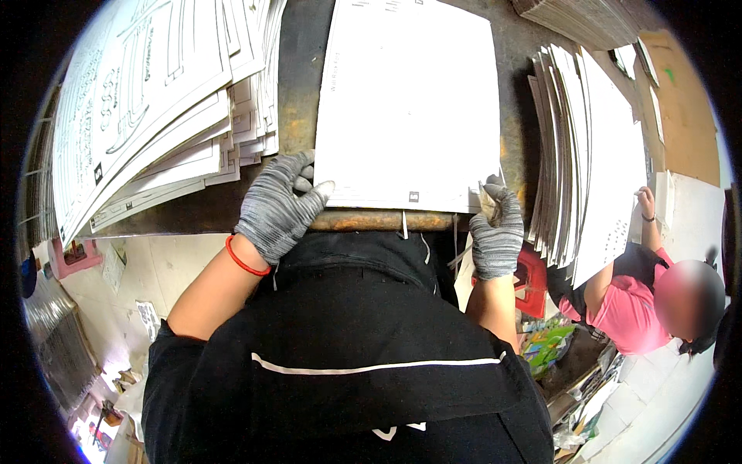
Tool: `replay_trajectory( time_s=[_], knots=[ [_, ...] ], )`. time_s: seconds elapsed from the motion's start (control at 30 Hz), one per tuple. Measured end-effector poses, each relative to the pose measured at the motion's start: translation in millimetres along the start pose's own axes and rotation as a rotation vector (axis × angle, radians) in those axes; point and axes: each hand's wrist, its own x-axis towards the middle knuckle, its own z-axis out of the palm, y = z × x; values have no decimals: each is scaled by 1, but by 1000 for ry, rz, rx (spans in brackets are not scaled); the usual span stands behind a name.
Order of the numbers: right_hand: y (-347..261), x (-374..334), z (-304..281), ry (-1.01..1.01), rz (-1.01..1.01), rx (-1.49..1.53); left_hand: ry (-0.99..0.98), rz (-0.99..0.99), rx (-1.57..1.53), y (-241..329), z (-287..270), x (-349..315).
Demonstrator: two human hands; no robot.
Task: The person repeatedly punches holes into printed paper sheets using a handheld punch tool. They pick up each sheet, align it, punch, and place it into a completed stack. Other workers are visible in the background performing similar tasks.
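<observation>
A large white printed sheet point(406, 108) lies in front of me on the dark worktable point(297, 116), its near edge close to the table's front edge. My left hand point(284, 203), in a grey knitted glove, grips the sheet's near left corner, with the thumb on top. At the near right corner, my right hand point(498, 228), gloved the same way, is closed on the edge with its fingers curled. Whether one sheet or several lie together under my hands, I cannot tell.
A fanned pile of printed sheets point(154, 100) stands to the left. On the right is another stack of sheets point(576, 162), with a bundle point(583, 22) at the far right. A co-worker in a pink shirt point(630, 313) is beyond it. A red stool point(531, 282) stands below the table.
</observation>
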Motion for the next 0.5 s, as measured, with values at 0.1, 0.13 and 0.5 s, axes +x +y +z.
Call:
replay_trajectory(
  time_s=[0.1, 0.13, 0.5],
  knots=[
    [4, -2, -3, 37, -89, 2, 36, 19, -311, 2, -6, 1],
    [3, -3, -4, 49, -103, -1, 3, 57, -403, 9, -6, -1],
    [14, -9, -11, 121, -79, 8, -138, 114, -384, 41, -11, -22]
  ],
)
